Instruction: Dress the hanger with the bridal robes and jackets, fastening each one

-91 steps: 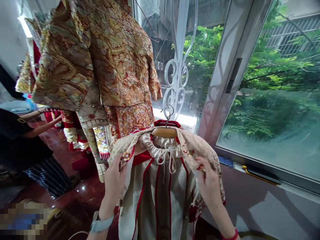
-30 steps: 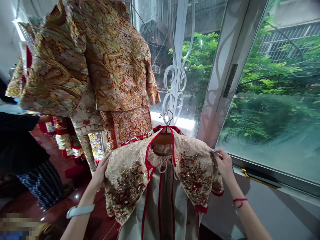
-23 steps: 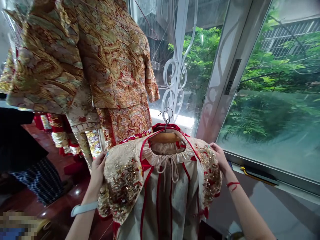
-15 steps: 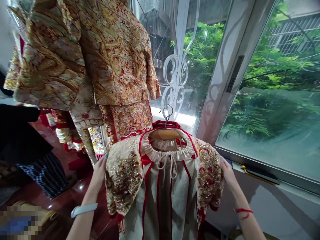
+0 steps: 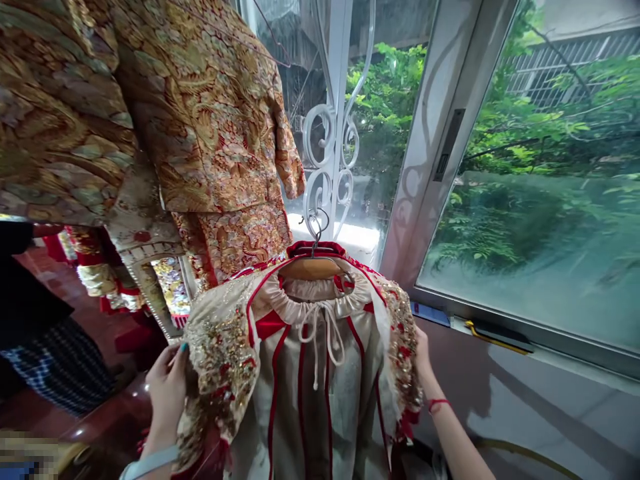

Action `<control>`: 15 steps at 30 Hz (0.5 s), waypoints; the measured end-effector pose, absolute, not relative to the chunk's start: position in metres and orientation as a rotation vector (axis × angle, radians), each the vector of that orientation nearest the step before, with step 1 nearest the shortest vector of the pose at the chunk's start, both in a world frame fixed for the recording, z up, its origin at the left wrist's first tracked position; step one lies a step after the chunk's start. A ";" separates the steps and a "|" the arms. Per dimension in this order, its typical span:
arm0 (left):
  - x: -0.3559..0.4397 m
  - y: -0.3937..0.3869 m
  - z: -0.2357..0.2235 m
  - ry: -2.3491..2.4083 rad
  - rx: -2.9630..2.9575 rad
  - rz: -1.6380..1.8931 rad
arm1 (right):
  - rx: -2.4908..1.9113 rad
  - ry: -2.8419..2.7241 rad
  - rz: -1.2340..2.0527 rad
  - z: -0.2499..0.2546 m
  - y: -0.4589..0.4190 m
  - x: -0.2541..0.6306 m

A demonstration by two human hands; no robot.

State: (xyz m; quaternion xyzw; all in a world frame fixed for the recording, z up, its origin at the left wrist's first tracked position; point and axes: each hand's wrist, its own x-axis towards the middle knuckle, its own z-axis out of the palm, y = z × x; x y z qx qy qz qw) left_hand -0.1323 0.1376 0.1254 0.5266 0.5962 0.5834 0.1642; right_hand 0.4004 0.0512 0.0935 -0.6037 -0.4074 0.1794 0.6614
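Observation:
A cream and red garment [image 5: 310, 393] with beaded gold and red shoulder panels hangs on a wooden hanger [image 5: 311, 267] hooked to white window scrollwork [image 5: 326, 160]. My left hand [image 5: 167, 387] rests against the edge of the left beaded panel [image 5: 223, 353], fingers partly spread along the fabric. My right hand [image 5: 424, 357] sits behind the right beaded panel [image 5: 400, 340], most of its fingers hidden by the cloth. A white drawstring [image 5: 320, 333] dangles from the gathered neck.
Gold brocade jackets [image 5: 200, 113] hang above on the left, over a skirt [image 5: 235, 237]. A person in dark clothes [image 5: 30, 320] stands at far left on a glossy red floor [image 5: 100, 427]. A window frame [image 5: 430, 153] and sill [image 5: 500, 333] run along the right.
The beaded shoulder panels, earlier lifted forward over the chest, now hang down at the sides. Both my hands slid lower along the panels' outer edges, and the view shifted left.

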 end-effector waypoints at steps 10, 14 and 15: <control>-0.112 0.062 0.034 1.875 2.275 1.705 | -1.682 -0.917 0.049 0.009 -0.042 0.357; -0.102 0.053 -0.012 1.986 2.313 1.411 | -1.995 -1.211 0.050 -0.035 -0.043 0.319; -0.103 0.055 -0.015 2.002 2.274 1.344 | -2.045 -1.235 0.037 -0.040 -0.040 0.316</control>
